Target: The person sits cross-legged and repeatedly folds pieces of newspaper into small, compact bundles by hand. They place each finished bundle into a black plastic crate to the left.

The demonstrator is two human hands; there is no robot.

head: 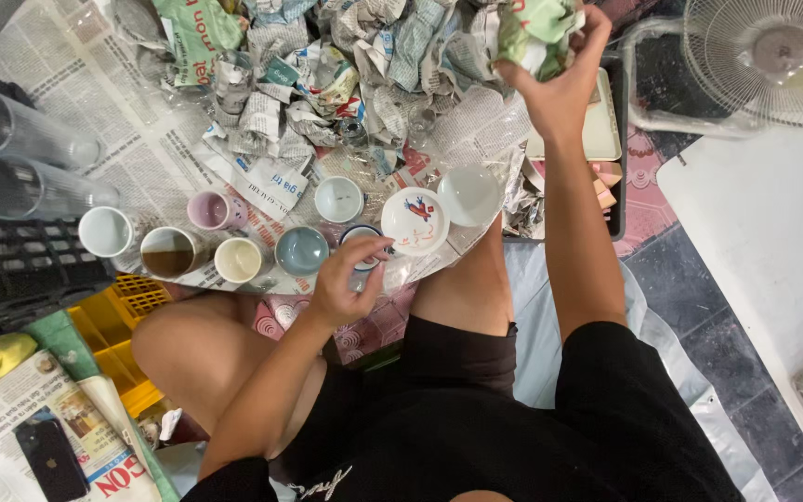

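My left hand (346,277) reaches down to a small dark-rimmed cup (362,244) and its fingers touch the rim, beside a white saucer (414,220) with a red and blue picture. A plain white bowl (468,194) lies just right of the saucer. My right hand (558,82) is raised at the far side, closed on a crumpled wad of green and white paper (535,30). A row of small cups stands to the left: white (105,231), brown-filled (168,251), pink (209,210), cream (238,259), grey-blue (301,250) and another white one (338,199).
A heap of crumpled newspaper (346,65) covers the far side. Two clear glass tumblers (25,158) lie at the left over a black crate (11,265). A yellow crate (118,339), a phone (50,455), a fan (773,56) and a white board (764,242) surround me.
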